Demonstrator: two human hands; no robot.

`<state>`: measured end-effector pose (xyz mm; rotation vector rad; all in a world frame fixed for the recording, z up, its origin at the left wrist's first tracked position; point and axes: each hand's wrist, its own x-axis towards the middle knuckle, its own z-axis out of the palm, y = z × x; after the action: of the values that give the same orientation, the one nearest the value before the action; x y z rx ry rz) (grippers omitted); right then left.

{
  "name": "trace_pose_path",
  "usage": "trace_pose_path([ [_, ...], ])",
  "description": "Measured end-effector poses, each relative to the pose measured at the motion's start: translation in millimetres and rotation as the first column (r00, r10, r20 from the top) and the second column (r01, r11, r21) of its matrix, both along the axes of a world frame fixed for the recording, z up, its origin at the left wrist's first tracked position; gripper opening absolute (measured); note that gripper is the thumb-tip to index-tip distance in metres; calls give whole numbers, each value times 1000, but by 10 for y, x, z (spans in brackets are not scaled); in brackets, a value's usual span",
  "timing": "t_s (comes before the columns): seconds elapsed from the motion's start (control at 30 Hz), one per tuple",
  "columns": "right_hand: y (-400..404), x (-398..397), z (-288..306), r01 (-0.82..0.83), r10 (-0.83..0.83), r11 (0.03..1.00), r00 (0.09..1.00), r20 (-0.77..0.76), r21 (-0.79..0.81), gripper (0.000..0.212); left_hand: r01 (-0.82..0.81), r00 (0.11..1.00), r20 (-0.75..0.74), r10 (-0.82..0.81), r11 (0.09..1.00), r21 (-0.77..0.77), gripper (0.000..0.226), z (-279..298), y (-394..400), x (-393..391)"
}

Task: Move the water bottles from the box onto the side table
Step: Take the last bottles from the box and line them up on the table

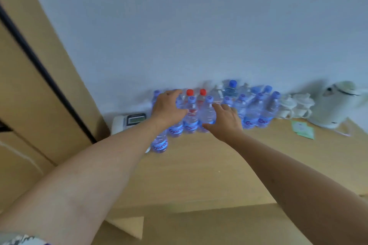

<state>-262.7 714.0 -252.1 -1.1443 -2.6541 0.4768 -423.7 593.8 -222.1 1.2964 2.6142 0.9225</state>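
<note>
Many water bottles [247,109] already stand along the side table's [199,165] back edge. Left hand [169,107] and right hand [225,119], fingers spread, reach among them; the box is out of view.

Single head cam, wide-angle, tilted and blurred. Looks forward and down across the table [199,175] toward its far edge at the wall [199,26]. Both forearms run in from the bottom corners. Near table edge sits low in frame; cabinet [29,85] fills the left side. No second view.
</note>
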Motion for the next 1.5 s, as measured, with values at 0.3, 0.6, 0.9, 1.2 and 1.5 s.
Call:
trace_pose_path([
  [0.3,774,2734,170,377,-374,923,926,-47,76,81,405,910,-55,-412,908,-109,77,4,1461,2476],
  [0.6,827,5891,209,752,-753,649,657,-47,117,82,780,593,-80,-801,597,-190,80,-24,2407,5739],
  [0.9,309,8498,-1,986,-987,161,160,29,49,81,954,98,-74,-992,115,-278,76,-182,2625,8767],
  [1.2,7,10741,-73,961,-958,-269,-274,87,67,84,928,-284,-22,-958,-269,-259,78,-243,2807,11616],
  [1.5,-328,12538,1,819,-814,-572,-574,89,52,80,809,-559,-29,-828,-538,-235,76,-166,2633,14046],
])
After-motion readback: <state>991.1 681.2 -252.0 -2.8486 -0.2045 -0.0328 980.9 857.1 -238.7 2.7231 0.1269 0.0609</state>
